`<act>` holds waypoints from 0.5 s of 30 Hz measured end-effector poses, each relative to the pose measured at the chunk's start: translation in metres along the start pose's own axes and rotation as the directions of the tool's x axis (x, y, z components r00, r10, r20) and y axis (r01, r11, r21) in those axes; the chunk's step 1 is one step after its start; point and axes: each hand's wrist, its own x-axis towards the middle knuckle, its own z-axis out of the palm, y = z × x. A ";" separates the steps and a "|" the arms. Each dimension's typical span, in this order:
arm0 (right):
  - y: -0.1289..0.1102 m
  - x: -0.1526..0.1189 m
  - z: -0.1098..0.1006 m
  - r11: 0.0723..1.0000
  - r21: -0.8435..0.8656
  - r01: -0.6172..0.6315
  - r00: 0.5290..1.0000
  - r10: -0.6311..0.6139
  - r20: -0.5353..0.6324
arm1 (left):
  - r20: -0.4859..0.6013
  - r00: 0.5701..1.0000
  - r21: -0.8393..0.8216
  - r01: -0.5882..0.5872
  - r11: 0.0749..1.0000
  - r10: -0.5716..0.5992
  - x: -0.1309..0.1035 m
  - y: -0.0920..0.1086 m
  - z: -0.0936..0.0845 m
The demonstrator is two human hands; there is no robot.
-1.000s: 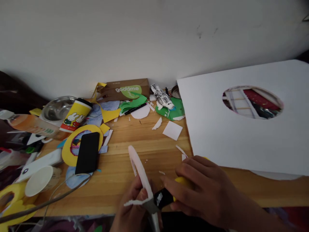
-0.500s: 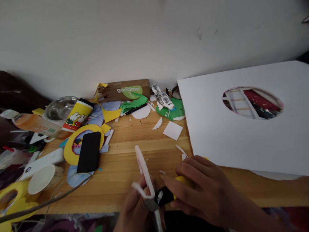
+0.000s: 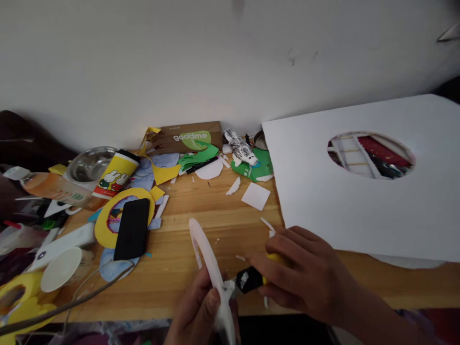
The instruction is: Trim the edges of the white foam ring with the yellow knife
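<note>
your curved strip (image 3: 207,249): matt white, foam-like by its look
your cutter handle (image 3: 249,279): black and yellow, looks like plastic
tabletop (image 3: 165,268) before you: smooth wood, visible grain, slight sheen
bowl (image 3: 85,167): shiny metal, reflections you can see
box (image 3: 165,139): matt brown card
board (image 3: 359,215): smooth, matt white
bottle (image 3: 53,187): see-through plastic

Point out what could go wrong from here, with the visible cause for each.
1. The blade end of the yellow-and-black cutter in the right hand is close to the left hand; a slip might nick its thumb or fingers.
2. The curved white strip is narrow and held up in the fingers, so it could bend or snap under pressure.
3. The work is at the front edge of the wooden table, so offcuts might drop off.
</note>
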 end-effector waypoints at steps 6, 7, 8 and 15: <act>-0.004 0.004 -0.001 1.000 0.011 0.015 1.000 -0.015 -0.008 | 0.007 0.999 0.015 -0.034 0.999 0.034 -0.001 -0.004 0.001; -0.005 0.006 -0.001 1.000 0.010 0.018 1.000 -0.018 -0.010 | 0.018 0.999 0.013 -0.030 0.999 0.030 -0.001 -0.005 0.001; -0.004 0.006 -0.002 1.000 0.012 0.021 1.000 -0.021 -0.007 | 0.035 0.999 0.003 -0.015 1.000 0.015 -0.001 -0.006 0.001; 0.022 -0.020 0.009 0.856 0.389 -0.341 0.926 0.376 -0.015 | -0.008 0.944 -0.113 -0.328 0.938 0.329 0.000 0.012 -0.019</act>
